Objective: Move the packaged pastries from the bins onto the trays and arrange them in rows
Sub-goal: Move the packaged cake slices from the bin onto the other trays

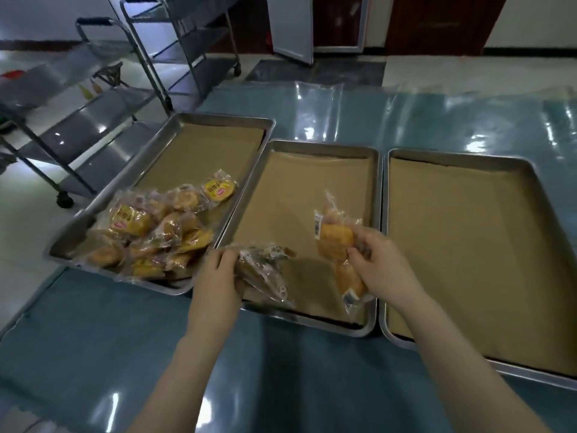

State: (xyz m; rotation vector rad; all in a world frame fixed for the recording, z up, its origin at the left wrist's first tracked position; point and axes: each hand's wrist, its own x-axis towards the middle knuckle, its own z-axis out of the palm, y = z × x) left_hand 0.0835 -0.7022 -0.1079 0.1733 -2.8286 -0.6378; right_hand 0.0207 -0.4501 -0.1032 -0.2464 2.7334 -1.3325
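Three steel trays lined with brown paper lie side by side on the blue table. The left tray (pixel 175 126) holds a loose pile of packaged yellow pastries (pixel 156 229) at its near end. Over the near left corner of the middle tray (pixel 321 145), my left hand (pixel 218 270) grips clear-wrapped pastry packets (pixel 265 267). My right hand (pixel 381 264) holds two yellow pastry packets (pixel 337 242) above the middle tray's near right part, one hanging below the other. The right tray (pixel 468 157) has only its paper.
Two steel wheeled shelf carts (pixel 175 51) stand on the floor beyond the table's left side. Clear plastic sheeting (pixel 406 114) covers the blue table behind the trays. A metal door (pixel 293 26) and dark wooden doors are at the back.
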